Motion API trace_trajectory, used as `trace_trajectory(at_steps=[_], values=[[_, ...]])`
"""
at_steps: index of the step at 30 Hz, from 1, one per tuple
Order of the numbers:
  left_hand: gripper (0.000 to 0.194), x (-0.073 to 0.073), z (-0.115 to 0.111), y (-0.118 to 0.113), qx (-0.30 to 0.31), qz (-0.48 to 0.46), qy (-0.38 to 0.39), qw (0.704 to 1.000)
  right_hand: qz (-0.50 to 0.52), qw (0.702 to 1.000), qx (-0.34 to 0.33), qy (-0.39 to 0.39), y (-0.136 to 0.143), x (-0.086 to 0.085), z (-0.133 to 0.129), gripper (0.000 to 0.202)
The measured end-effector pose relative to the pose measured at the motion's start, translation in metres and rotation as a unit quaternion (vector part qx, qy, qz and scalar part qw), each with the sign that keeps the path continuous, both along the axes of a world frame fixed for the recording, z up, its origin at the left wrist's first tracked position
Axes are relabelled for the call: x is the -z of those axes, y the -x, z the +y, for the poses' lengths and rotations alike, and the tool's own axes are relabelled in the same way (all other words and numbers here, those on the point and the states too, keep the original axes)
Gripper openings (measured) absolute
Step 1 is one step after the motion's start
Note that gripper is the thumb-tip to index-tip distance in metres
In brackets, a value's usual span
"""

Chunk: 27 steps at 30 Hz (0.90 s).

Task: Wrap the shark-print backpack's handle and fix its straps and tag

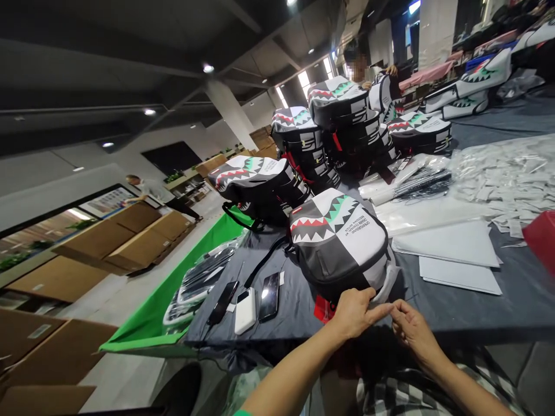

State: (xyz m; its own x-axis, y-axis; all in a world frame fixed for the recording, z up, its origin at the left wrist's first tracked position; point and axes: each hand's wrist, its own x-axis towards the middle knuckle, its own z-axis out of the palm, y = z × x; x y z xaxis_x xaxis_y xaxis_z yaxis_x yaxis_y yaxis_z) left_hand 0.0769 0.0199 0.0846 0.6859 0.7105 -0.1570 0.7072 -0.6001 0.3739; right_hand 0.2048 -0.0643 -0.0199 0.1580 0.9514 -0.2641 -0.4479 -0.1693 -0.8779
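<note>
A black, grey and white backpack [340, 242] with a red and green shark-teeth print lies on the dark-covered table, near its front edge. My left hand [358, 312] is at the bag's near side, thumb stretched toward the right and fingers curled. My right hand [410, 326] is closed in a pinch, its fingertips meeting the left thumb. Whatever is between the fingers is too small to make out. Just above them, a whitish wrapping strip [388, 282] hangs at the bag's right side. A red tag [323, 309] shows below the bag, beside my left wrist.
Stacked similar backpacks [299, 136] stand behind. Two dark phones [269, 296] and a white power bank [245, 311] lie left. To the right are white sheets [455, 254], bagged black cords [422, 184] and many small white packets [511, 173]. A green-lined bin [139, 326] adjoins the table; a person handles a bag beyond.
</note>
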Motion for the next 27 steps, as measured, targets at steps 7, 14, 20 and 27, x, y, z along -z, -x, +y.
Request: trace_trajectory(at_steps=[7,14,20,27], values=[[0.056,0.0002,0.0008,0.0008,-0.014,-0.004,0.019,1.0,0.03,0.999,-0.031,-0.015,0.0003,0.0012,-0.0062,0.068],[0.047,0.0,-0.0003,-0.002,-0.033,-0.008,0.027,0.999,0.047,0.998,-0.045,-0.013,0.0013,0.0005,-0.0057,0.07],[0.051,0.0022,-0.002,-0.0045,-0.046,-0.012,0.027,0.999,0.052,0.998,-0.036,-0.002,-0.0008,0.0048,-0.008,0.07],[0.054,0.0018,-0.002,-0.005,-0.053,-0.018,0.048,0.997,-0.003,1.0,-0.002,0.024,-0.0062,0.0098,-0.0054,0.072]])
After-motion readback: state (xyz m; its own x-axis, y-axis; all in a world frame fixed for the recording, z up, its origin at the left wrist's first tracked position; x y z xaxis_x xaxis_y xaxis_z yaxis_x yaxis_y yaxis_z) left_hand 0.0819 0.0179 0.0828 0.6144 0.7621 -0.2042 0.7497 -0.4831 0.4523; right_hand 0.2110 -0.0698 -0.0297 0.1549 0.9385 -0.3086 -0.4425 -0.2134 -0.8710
